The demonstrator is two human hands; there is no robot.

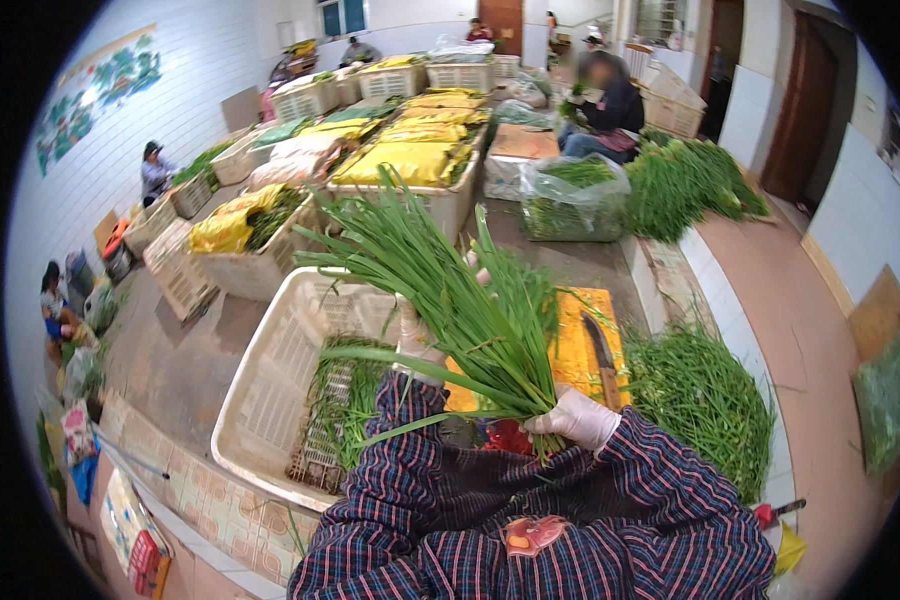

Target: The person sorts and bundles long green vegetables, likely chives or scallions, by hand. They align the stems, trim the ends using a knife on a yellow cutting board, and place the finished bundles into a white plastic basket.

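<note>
A bunch of long flat green leaves, like garlic chives (440,270), is held up in front of my chest, fanning toward the far left. My right hand (578,418), in a thin white glove, is closed round the stem ends. My left hand (417,335), gloved too, supports the bunch from its left side; the leaves cover part of it, and fingertips show beyond them. Behind the bunch lies a yellow board (580,305) with a wooden-handled knife (602,350) on it. A white plastic crate (260,370) stands at my left, with loose green trimmings inside.
A heap of chives (705,400) lies at my right, beside a tiled ledge (720,270). Ahead stand several crates (450,205) covered with yellow sheets, a clear bag of greens (575,205) and a larger green pile (685,185). A person (605,105) sits behind that bag; others sit farther off.
</note>
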